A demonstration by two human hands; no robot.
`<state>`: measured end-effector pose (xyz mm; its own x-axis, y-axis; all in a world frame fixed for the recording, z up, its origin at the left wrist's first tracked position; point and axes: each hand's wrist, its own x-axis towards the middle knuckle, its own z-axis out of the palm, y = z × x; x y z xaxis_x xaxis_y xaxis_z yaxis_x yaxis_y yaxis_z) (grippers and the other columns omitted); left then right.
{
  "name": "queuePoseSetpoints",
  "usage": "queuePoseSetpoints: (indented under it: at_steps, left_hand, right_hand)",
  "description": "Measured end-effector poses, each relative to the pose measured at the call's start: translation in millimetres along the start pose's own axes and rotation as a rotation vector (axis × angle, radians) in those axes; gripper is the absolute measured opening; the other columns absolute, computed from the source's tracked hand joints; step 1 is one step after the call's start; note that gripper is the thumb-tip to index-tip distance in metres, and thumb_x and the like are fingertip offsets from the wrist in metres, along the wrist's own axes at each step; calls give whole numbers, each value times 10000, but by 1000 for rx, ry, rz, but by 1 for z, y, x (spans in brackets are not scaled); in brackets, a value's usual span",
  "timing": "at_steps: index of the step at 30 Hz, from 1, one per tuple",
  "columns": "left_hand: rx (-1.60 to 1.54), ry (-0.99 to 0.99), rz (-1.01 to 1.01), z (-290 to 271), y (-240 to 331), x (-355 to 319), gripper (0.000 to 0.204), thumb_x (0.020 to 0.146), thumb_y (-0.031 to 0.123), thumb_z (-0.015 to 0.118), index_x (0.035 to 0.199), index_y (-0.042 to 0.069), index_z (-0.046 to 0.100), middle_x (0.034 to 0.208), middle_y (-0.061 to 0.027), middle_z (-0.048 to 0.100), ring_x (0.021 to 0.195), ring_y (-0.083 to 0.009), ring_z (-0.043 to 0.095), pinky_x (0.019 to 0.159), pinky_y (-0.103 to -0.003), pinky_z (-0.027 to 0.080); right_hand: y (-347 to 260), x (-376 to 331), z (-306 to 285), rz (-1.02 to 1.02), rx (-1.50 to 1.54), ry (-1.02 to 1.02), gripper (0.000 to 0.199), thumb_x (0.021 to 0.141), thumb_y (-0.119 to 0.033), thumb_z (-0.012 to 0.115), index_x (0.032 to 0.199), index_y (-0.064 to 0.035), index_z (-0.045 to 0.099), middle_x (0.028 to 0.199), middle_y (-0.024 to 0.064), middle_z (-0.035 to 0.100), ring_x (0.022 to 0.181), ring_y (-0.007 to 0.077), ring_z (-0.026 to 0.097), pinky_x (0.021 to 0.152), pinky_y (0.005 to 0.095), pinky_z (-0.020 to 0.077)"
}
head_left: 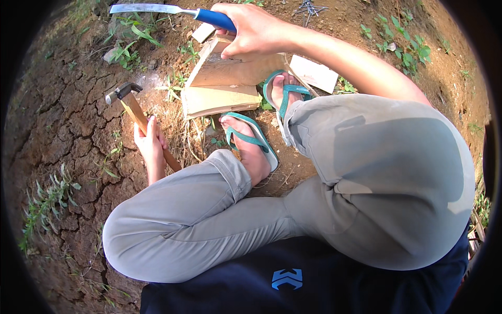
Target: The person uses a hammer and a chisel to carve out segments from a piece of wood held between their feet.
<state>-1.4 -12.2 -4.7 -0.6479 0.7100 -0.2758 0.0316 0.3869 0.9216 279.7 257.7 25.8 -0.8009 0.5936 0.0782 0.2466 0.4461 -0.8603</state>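
My left hand is closed around the wooden handle of a hammer, its metal head up and to the left, over the cracked soil. At the top, my right hand grips the blue handle of a chisel, whose long flat blade points left. The thumb of that hand reaches down to the edge of a wooden piece made of boards set at an angle. Its lower board lies near my feet. How the boards are joined cannot be made out.
Several nails lie on the soil at the top. A flat wood offcut rests right of the boards, a smaller one behind them. My sandalled feet and bent knees are close by. Weeds grow around.
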Motion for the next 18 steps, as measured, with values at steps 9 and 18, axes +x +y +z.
queuePoseSetpoints:
  at_steps: [9,18]
  left_hand:
    - [-26,-14,16,1,1,0,146,1025,146,625,982,101,493,610,22,421,401,-69,380,345,-247,300]
    - [-34,-5,0,-1,1,1,165,1027,140,622,959,103,476,637,23,427,408,-66,383,342,-248,299]
  right_hand:
    - [12,-2,6,-131,-65,-3,508,670,-183,894,1049,-56,581,943,98,702,917,311,708,810,424,541]
    - [14,-7,3,-40,-9,-36,509,675,-201,898,1058,-54,596,974,87,698,914,258,694,823,382,534]
